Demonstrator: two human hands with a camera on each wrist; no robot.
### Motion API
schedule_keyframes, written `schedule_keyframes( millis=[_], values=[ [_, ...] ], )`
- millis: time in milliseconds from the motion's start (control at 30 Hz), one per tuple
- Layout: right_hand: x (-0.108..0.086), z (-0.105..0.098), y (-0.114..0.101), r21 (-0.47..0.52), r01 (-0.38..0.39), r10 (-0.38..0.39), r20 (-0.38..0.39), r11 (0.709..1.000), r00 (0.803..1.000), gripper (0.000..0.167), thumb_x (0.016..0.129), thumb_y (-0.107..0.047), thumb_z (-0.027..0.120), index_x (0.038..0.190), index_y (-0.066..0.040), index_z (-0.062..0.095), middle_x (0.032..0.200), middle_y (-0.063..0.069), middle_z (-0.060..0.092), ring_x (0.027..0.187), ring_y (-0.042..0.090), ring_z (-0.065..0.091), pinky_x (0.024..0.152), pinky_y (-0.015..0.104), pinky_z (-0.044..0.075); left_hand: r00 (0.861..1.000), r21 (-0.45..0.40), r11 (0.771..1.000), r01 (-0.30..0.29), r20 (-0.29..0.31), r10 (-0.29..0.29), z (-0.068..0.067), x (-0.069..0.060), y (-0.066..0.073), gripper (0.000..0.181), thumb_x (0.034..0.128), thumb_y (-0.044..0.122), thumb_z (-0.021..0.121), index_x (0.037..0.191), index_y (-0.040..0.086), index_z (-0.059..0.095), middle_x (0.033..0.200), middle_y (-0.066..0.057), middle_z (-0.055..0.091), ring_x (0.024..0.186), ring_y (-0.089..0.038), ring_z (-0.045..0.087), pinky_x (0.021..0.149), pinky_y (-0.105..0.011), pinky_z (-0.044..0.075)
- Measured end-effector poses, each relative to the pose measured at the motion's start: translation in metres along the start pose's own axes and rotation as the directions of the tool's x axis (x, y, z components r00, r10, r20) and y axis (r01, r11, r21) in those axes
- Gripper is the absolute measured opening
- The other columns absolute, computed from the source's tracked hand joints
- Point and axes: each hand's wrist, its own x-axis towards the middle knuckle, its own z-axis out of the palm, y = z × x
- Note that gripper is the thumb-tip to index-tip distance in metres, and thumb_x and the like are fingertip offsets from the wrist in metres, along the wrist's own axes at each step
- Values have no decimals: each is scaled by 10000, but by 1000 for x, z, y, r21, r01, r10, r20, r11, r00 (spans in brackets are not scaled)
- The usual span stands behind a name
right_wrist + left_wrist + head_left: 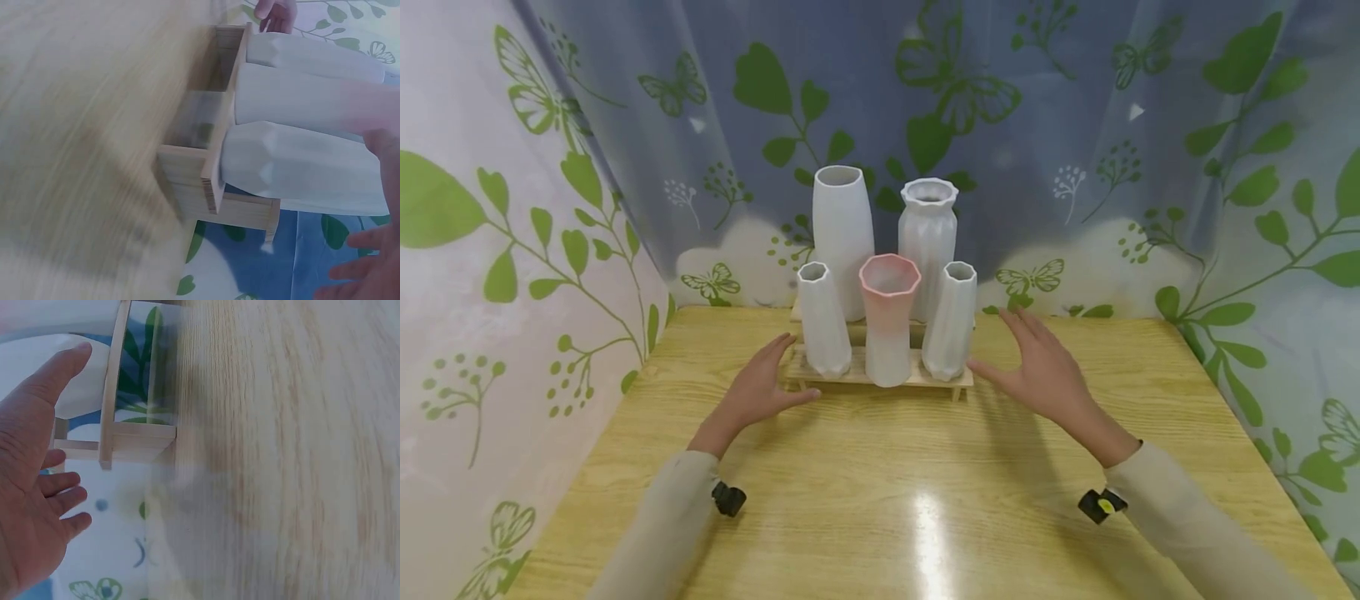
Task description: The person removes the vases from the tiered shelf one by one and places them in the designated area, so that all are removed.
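Observation:
A two-tier wooden stand [858,367] carries several upright vases. On its front step are a slim white vase [825,325], a pink-to-white vase [889,325] with a flared rim, and another slim white vase [950,329]. Behind them rise a tall smooth white vase [842,229] and a white vase with a scalloped rim [927,233]. My left hand [758,389] is spread beside the stand's left end, thumb toward its front. At the right end, my right hand [1043,368] has its fingers spread, thumb close to the front right vase; contact there is unclear.
The stand is on a light wood-grain table [850,500], near its back edge. A blue and white curtain [865,83] with green leaves and butterflies hangs behind. Similar patterned cloth [490,333] closes off the left and right sides. Each sleeve cuff has a small black camera [728,498].

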Motion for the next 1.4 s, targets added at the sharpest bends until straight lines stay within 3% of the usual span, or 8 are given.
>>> schedule_keyframes(
  millis=[200, 433, 867, 1033, 1400],
  values=[
    [18, -6, -10, 85, -23, 27, -43, 996, 999, 992, 888, -723, 628, 1602, -96, 344, 1601, 209, 386, 1430, 471, 393, 1073, 703, 380, 1000, -110, 994, 5, -8, -5, 7, 9, -6, 1109, 815, 564, 825, 1617, 48, 259, 1663, -222, 232, 1503, -455, 265, 1168, -655, 301],
    [35, -3, -20, 199, -4, 22, -89, 980, 996, 938, 843, -671, 728, 1535, -96, 462, 1511, 175, 520, 1300, 425, 543, 1011, 641, 464, 1000, -147, 989, 23, -8, -24, 14, 17, -11, 1129, 795, 557, 845, 1612, 36, 265, 1662, -240, 226, 1496, -478, 264, 1169, -660, 294],
    [44, 10, -29, 393, 21, 11, -80, 919, 997, 875, 822, -579, 812, 1477, -87, 502, 1425, 139, 589, 1258, 390, 606, 956, 555, 555, 1000, -214, 977, 2, -24, -8, 21, 25, -22, 1026, 831, 483, 842, 1583, 0, 339, 1636, -230, 303, 1490, -456, 298, 1181, -629, 301],
    [44, 12, -33, 422, 18, 15, -76, 906, 997, 867, 824, -555, 821, 1473, -79, 499, 1375, 150, 617, 1230, 366, 625, 930, 536, 574, 1000, -216, 976, -7, -17, 4, 21, 25, -24, 981, 844, 474, 833, 1572, 8, 369, 1620, -222, 343, 1478, -451, 327, 1170, -634, 317],
    [46, 14, -36, 410, 55, -3, -127, 910, 992, 701, 883, -428, 813, 1398, -30, 552, 1224, 173, 681, 1092, 335, 693, 861, 481, 611, 999, -266, 963, -35, -9, 34, 21, 26, -26, 936, 852, 465, 828, 1580, 73, 389, 1612, -193, 373, 1462, -433, 369, 1149, -613, 367]
  ],
)
